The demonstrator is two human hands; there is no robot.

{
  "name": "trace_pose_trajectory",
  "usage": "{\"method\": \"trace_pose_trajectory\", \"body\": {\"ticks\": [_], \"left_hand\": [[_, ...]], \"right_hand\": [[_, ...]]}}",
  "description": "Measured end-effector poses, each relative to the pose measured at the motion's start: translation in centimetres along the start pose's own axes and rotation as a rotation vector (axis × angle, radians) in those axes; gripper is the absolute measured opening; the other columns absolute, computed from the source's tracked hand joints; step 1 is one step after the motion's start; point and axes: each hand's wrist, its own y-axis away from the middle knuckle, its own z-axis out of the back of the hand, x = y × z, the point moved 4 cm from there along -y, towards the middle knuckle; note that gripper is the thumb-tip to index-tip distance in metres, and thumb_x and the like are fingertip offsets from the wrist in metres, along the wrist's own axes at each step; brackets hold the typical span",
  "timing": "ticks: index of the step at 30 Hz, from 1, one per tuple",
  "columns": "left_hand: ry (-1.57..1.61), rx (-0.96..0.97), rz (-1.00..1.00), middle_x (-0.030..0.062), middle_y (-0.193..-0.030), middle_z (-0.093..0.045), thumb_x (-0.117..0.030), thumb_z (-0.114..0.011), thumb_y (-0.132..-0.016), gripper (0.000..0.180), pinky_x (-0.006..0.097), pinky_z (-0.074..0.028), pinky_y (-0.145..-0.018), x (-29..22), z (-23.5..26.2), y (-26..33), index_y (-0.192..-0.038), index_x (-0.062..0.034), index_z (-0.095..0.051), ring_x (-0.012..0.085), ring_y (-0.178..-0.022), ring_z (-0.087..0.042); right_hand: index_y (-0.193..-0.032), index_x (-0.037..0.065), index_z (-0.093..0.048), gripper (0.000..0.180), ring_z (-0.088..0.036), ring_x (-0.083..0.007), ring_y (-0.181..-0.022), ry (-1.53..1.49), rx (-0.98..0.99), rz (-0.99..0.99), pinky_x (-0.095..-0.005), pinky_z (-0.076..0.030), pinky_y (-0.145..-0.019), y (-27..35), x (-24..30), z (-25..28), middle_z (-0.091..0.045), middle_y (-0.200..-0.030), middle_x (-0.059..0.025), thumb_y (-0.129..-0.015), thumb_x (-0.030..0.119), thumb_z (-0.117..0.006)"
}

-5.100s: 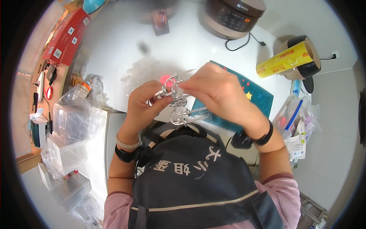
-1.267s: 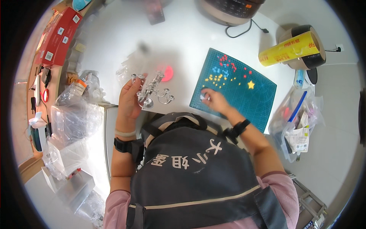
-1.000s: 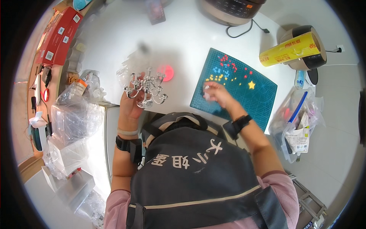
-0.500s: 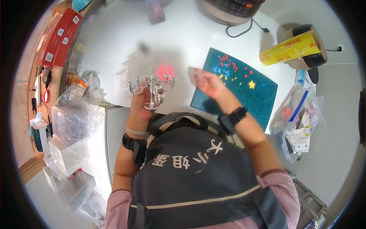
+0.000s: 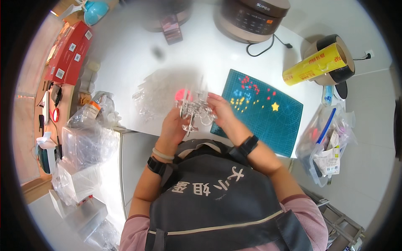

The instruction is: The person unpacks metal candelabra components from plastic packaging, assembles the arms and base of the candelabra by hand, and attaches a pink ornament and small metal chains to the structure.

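Observation:
A miniature silver candelabra with several curled arms and clear upright sticks is held over the table's near edge, tilted and a little blurred. My left hand is closed round it from the left, its fingers partly hidden behind the arms. From the other side my right hand pinches at its upper right arms; the exact spot its fingertips grip is blurred. Behind the candelabra shows a bright pink-red round patch. Right of my right hand lies a green cutting mat with small red, blue and yellow pieces and a larger yellow star.
Crumpled clear plastic lies left of my hands. A rice cooker stands at the back, a yellow wrap roll at the right. A zip bag hangs by the right edge. Red boxes and plastic-wrapped boxes stand at the left.
My right hand has moved left from over the mat onto the candelabra. My left hand has brought the candelabra to the right, and it now leans.

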Motion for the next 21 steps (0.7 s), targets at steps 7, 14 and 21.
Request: {"method": "trace_pose_trajectory", "body": {"ticks": [7, 14, 21], "left_hand": [[-0.024, -0.056, -0.033, 0.0091, -0.105, -0.061, -0.024, -0.049, -0.091, 0.032, 0.028, -0.051, -0.06, -0.5, 1.8, -1.0, -0.117, -0.005, -0.051, 0.0152, -0.081, -0.058], [0.095, -0.062, -0.031, 0.0111, -0.102, -0.062, -0.027, -0.051, -0.092, 0.029, 0.041, -0.058, -0.059, -0.6, 2.9, -0.9, -0.11, -0.0051, -0.055, 0.0199, -0.079, -0.063], [0.228, -0.018, 0.063, 0.0087, -0.096, -0.064, -0.029, -0.049, -0.093, 0.025, 0.033, -0.056, -0.059, -0.9, 4.4, -0.9, -0.104, -0.0081, -0.059, 0.0195, -0.078, -0.063]], "right_hand": [[-0.106, 0.002, -0.058, 0.024, -0.061, -0.018, -0.082, 0.086, 0.012, 0.103, -0.0321, -0.052, -0.076, 1.3, 1.2, -1.2, -0.062, -0.095, -0.0074, -0.083, 0.004, -0.063], [-0.115, 0.002, -0.056, 0.03, -0.063, -0.0178, -0.086, 0.262, 0.074, 0.148, -0.028, -0.052, -0.071, 3.4, 2.4, -2.6, -0.065, -0.099, -0.0087, -0.087, 0.009, -0.06], [-0.119, 0.001, -0.052, 0.035, -0.065, -0.018, -0.087, 0.447, 0.103, 0.251, -0.0265, -0.052, -0.071, 3.8, 3.0, -3.1, -0.063, -0.109, -0.0128, -0.085, 0.006, -0.061]]}}
